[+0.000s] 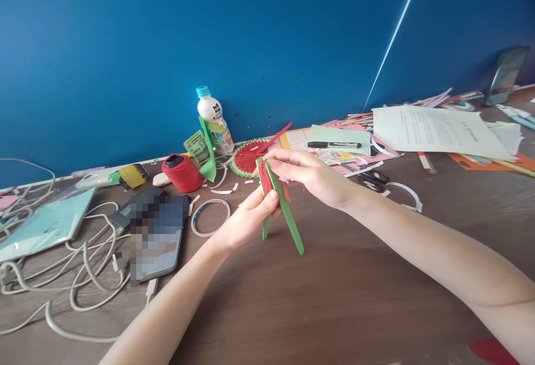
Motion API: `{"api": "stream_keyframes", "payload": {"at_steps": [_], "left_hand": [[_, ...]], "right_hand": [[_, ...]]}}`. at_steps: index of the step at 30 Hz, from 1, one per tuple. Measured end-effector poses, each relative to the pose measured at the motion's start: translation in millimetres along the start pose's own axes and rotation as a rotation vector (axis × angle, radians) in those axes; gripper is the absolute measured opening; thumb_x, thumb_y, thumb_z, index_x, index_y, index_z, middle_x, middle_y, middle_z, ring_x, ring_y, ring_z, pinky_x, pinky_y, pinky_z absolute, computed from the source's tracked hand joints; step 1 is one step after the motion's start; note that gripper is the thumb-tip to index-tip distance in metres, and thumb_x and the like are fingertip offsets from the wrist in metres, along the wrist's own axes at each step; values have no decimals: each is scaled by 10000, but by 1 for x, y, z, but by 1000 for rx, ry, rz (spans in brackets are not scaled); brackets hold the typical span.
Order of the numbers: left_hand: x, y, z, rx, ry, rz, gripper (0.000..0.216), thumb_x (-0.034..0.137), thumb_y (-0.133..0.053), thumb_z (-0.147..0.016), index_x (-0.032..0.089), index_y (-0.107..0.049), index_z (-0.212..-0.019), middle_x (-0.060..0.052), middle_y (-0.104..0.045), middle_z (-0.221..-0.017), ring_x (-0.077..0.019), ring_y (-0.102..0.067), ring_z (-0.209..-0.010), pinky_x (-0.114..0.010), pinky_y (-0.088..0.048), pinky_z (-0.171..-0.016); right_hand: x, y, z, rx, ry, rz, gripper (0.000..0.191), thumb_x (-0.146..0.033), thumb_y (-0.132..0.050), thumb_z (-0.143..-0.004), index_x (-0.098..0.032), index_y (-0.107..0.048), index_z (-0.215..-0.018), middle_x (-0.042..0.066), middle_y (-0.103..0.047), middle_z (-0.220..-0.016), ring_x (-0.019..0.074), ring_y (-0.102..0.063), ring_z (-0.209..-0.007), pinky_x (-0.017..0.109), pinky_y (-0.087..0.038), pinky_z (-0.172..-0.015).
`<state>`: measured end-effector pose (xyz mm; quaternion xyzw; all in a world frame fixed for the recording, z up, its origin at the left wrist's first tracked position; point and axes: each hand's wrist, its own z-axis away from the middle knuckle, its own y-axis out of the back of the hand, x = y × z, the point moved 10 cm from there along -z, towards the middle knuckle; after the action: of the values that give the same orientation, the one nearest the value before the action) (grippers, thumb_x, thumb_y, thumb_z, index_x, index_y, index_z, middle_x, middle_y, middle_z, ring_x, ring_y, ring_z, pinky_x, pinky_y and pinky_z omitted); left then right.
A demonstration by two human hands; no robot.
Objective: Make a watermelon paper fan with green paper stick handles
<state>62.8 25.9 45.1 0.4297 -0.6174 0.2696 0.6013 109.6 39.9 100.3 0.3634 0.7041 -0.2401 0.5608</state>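
Observation:
Both hands hold a folded paper fan of red pleats between green strips above the brown table. My left hand pinches it from below with thumb and fingers closed. My right hand grips its top end, fingers wrapped round. One long green strip reaches down toward the table. Behind the hands lies an opened red and green paper fan shaped like a watermelon slice.
A drink bottle stands by the blue wall. A red cup, tape ring, phone and white cables lie at left. Scissors, a black marker and papers lie at right.

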Motion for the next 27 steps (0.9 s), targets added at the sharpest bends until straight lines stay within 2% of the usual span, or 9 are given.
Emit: {"api": "stream_keyframes", "payload": {"at_steps": [7,12,17,22,25,27], "left_hand": [[-8,0,3,-16,81,-58,410,609,-347,-821,215,-458,-787,-6,-424,-718,-130,-397,-662,-259,-389,-616],[-8,-2,3,-15,81,15,396,609,-390,-804,228,-490,-843,-17,-461,-789,-144,-428,-716,-279,-425,-668],[-5,-10,1,-54,37,133,406,598,-395,-810,206,-497,-842,-39,-524,-854,-169,-483,-827,-308,-433,-750],[4,-27,1,-159,-24,285,282,454,-450,-856,196,-488,-964,-35,-561,-900,-164,-531,-905,-339,-412,-864],[4,-31,2,-157,23,324,158,325,-471,-873,172,-487,-839,-10,-533,-799,-147,-559,-852,-333,-423,-855],[4,-33,2,-146,55,368,175,287,-455,-881,163,-460,-757,12,-488,-722,-132,-570,-778,-332,-442,-826]], "right_hand": [[3,-4,1,9,6,-21,250,-419,-466,-867,-179,-513,-817,-15,-526,-731,96,-534,-591,223,-457,-509],[-4,-1,2,100,103,73,286,-428,-445,-878,-174,-486,-752,-29,-456,-688,65,-480,-596,184,-413,-525],[4,0,1,110,72,22,297,-463,-433,-874,-189,-458,-761,-65,-450,-558,44,-453,-410,162,-346,-354],[18,-1,3,87,-25,-11,311,-521,-409,-860,-217,-426,-797,-84,-489,-457,64,-402,-241,174,-241,-208],[23,0,3,98,-63,-19,315,-534,-411,-853,-224,-433,-800,-79,-506,-483,69,-425,-246,170,-238,-202],[21,2,2,118,-34,-40,309,-509,-417,-863,-213,-453,-780,-68,-513,-524,56,-471,-311,151,-293,-247]]}}
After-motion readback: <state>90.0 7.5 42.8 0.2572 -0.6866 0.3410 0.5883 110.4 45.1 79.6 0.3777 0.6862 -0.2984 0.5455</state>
